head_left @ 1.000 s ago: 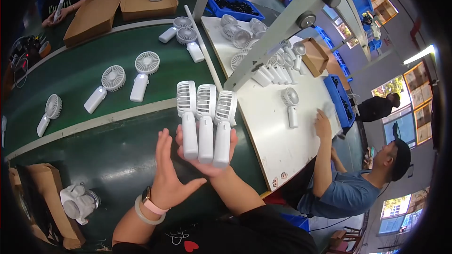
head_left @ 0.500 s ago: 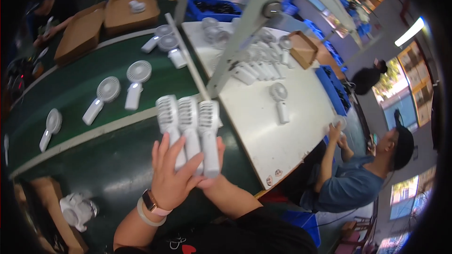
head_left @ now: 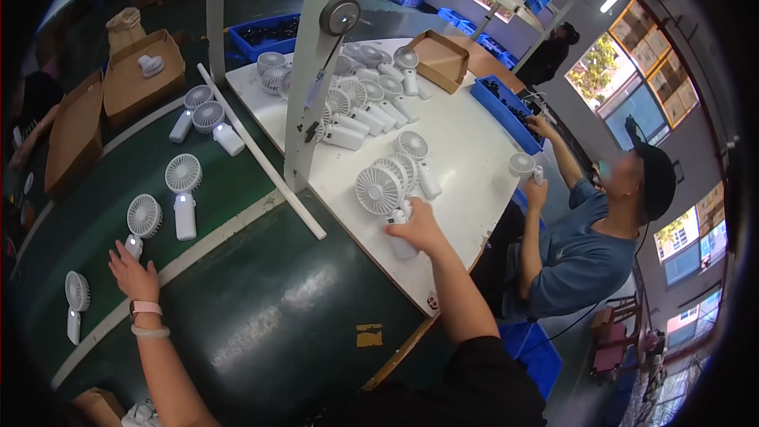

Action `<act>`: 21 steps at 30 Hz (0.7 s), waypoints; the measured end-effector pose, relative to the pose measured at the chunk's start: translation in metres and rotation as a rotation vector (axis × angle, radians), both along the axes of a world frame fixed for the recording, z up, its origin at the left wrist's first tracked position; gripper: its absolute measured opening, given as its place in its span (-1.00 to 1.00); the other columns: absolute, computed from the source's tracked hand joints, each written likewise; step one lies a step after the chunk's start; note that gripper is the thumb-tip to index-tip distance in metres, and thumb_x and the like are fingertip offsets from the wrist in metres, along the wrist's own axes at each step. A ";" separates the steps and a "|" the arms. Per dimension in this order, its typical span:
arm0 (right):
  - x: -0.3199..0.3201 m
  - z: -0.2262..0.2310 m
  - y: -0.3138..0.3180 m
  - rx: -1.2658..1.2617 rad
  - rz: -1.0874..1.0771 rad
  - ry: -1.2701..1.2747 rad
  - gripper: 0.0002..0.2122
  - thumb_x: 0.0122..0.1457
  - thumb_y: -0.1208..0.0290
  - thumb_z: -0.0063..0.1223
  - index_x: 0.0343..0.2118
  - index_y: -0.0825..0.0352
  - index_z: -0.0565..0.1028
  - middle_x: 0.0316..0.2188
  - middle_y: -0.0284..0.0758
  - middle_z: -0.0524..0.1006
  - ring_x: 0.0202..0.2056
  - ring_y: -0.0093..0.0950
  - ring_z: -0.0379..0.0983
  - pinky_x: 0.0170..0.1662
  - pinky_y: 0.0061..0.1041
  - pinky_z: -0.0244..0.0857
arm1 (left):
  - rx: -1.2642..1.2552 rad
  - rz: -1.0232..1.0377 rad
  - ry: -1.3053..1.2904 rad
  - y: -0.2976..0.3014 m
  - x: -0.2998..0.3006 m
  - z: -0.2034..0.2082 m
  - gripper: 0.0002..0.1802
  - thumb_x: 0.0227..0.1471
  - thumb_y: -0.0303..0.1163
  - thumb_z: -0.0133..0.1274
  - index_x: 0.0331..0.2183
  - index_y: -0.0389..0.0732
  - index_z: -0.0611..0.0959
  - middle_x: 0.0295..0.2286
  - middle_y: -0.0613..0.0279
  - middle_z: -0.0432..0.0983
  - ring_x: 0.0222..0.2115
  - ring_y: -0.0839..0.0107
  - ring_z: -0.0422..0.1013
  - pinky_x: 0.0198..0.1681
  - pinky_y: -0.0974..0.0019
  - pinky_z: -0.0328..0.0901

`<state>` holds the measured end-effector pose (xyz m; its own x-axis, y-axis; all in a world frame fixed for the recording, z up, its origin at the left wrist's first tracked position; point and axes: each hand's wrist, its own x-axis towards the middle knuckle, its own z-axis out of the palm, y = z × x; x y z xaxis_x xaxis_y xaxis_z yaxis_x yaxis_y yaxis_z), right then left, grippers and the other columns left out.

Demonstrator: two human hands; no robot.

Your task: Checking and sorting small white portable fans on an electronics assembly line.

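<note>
My right hand [head_left: 417,227] is closed around the handles of a bunch of white handheld fans [head_left: 380,189] over the white table. Their round heads overlap, tilting away from me. Just behind them another fan [head_left: 412,145] lies on the table. My left hand [head_left: 133,270] reaches over the green belt with fingers spread, beside the lower end of a fan [head_left: 145,216]; whether it touches that handle I cannot tell. On the belt, one fan [head_left: 184,174] lies to the right of this hand and one [head_left: 77,291] to its left.
A white bar [head_left: 261,150] and an upright post [head_left: 312,95] stand between belt and white table [head_left: 466,205]. Many fans [head_left: 368,99] crowd the table's far side by a cardboard tray [head_left: 433,59]. At right, a person [head_left: 589,229] holds a fan [head_left: 522,164] and reaches toward a blue bin [head_left: 506,115].
Both hands held three fans together in front of me; now the right hand has carried them right to the white table. My left hand has let go and moved left over the belt.
</note>
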<state>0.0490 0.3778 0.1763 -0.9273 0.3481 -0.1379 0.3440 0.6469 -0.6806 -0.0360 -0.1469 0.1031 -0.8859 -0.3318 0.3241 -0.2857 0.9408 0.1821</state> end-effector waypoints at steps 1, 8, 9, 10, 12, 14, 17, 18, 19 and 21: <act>-0.004 -0.018 0.020 0.177 -0.043 -0.020 -0.29 -0.40 0.14 0.31 -0.14 0.46 0.35 -0.17 0.02 0.33 -0.14 -0.15 0.33 -0.09 -0.32 0.25 | 0.001 0.063 -0.077 -0.004 -0.009 -0.006 -0.19 -0.21 -0.47 0.12 0.10 -0.16 0.13 0.07 -0.03 0.06 0.06 -0.07 0.04 0.03 0.05 0.10; -0.025 -0.016 -0.002 0.769 -0.119 0.391 -0.39 -0.22 0.26 0.24 -0.04 0.32 0.29 -0.07 -0.01 0.25 -0.02 -0.12 0.19 0.00 -0.22 0.09 | 0.103 -0.161 -0.179 -0.024 -0.027 -0.010 -0.37 -0.14 -0.47 0.07 0.02 -0.22 0.26 -0.10 0.00 0.29 -0.11 0.02 0.25 -0.06 0.10 0.19; -0.027 -0.010 -0.019 0.691 -0.085 0.452 -0.47 -0.14 0.36 0.17 -0.05 0.31 0.27 -0.05 -0.04 0.23 0.01 -0.11 0.12 0.04 -0.19 0.02 | 0.105 -0.156 -0.179 -0.018 -0.026 -0.004 -0.37 -0.14 -0.47 0.07 0.02 -0.22 0.26 -0.10 0.00 0.29 -0.11 0.02 0.25 -0.06 0.10 0.19; -0.029 -0.009 -0.031 0.619 0.004 0.534 -0.48 -0.14 0.36 0.16 -0.06 0.30 0.28 -0.05 -0.06 0.24 0.01 -0.11 0.13 0.03 -0.20 0.02 | 0.102 -0.162 -0.166 -0.010 -0.024 0.003 -0.38 -0.15 -0.48 0.07 0.01 -0.24 0.28 -0.13 -0.02 0.31 -0.13 0.02 0.26 -0.07 0.11 0.19; -0.030 -0.001 -0.065 0.453 0.164 0.636 -0.55 -0.13 0.41 0.13 -0.11 0.30 0.31 -0.06 -0.07 0.25 -0.01 -0.10 0.15 0.03 -0.23 0.05 | 0.120 -0.199 -0.047 -0.001 -0.014 0.012 -0.45 -0.09 -0.46 0.03 -0.01 -0.28 0.30 -0.19 -0.06 0.35 -0.17 0.04 0.29 -0.11 0.15 0.21; -0.029 0.003 -0.105 0.267 0.316 0.634 -0.60 -0.13 0.43 0.12 -0.16 0.30 0.34 -0.08 -0.09 0.26 -0.03 -0.12 0.17 0.02 -0.26 0.07 | 0.633 -0.355 0.272 -0.018 -0.009 -0.027 -0.54 0.03 -0.38 -0.06 -0.02 -0.30 0.31 -0.21 0.00 0.38 -0.24 0.11 0.32 -0.14 0.18 0.21; -0.018 0.000 -0.138 0.138 0.479 0.602 -0.67 -0.12 0.47 0.10 -0.21 0.28 0.38 -0.12 -0.13 0.29 -0.06 -0.14 0.21 0.01 -0.30 0.09 | 2.051 -0.253 0.020 0.055 0.045 0.043 -0.60 0.15 -0.15 -0.24 -0.06 -0.17 0.34 -0.26 0.16 0.42 -0.43 0.48 0.36 -0.55 0.44 0.29; -0.016 -0.001 -0.153 0.145 0.533 0.578 -0.68 -0.12 0.48 0.09 -0.22 0.27 0.38 -0.13 -0.14 0.30 -0.06 -0.15 0.21 0.01 -0.30 0.10 | 2.201 -0.252 0.034 0.062 0.060 0.047 -0.58 0.15 -0.11 -0.28 -0.07 -0.18 0.34 -0.26 0.14 0.42 -0.43 0.44 0.36 -0.57 0.42 0.30; -0.017 -0.007 -0.166 0.108 0.593 0.562 -0.69 -0.12 0.47 0.10 -0.23 0.28 0.39 -0.13 -0.15 0.31 -0.06 -0.17 0.22 0.00 -0.31 0.12 | 2.333 -0.253 -0.003 0.063 0.070 0.046 -0.58 0.15 -0.09 -0.29 -0.08 -0.18 0.34 -0.27 0.14 0.41 -0.44 0.41 0.36 -0.58 0.40 0.30; -0.020 -0.025 -0.188 -0.014 0.680 0.537 -0.69 -0.13 0.48 0.11 -0.25 0.28 0.40 -0.13 -0.15 0.31 -0.06 -0.17 0.23 -0.01 -0.32 0.13 | 2.553 -0.250 -0.050 0.061 0.085 0.037 -0.57 0.15 -0.06 -0.30 -0.10 -0.18 0.33 -0.29 0.14 0.39 -0.44 0.37 0.35 -0.58 0.36 0.31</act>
<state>0.0293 0.1895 0.1512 -0.8744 -0.3041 0.3781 -0.4846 0.5862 -0.6492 0.0487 -0.0856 0.1402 -0.9370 0.1818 -0.2984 -0.2982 -0.8610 0.4119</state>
